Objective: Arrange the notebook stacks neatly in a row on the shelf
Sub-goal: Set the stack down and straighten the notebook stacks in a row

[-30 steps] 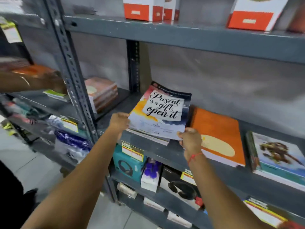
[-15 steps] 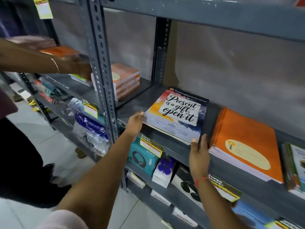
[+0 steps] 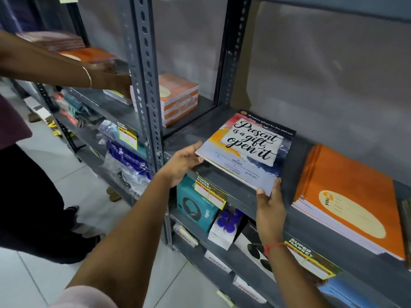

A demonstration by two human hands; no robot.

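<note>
From the head camera, the left hand [image 3: 185,162] pressed its fingertips against the near-left corner of a notebook stack [image 3: 248,150], thumb under the edge and fingers loosely curled along it. The right hand [image 3: 270,204] pinched the near-right corner, thumb on the glossy cover and the other fingers behind it. The stack was flat and rectangular, its top cover a watercolour print lettered "Present is a gift, open it", with pale page edges showing beneath. It rested on the grey painted metal shelf [image 3: 295,156], its near edge overhanging the shelf lip between the two hands. Just right of the right fingers lay an orange notebook stack [image 3: 347,196], matte-covered with a cream oval label, apart from the held one. Left of the left fingers, beyond the perforated steel upright [image 3: 146,85], sat a thick block of orange-banded notebooks [image 3: 180,98]. Another person's arm [image 3: 55,63] reached in there.
</note>
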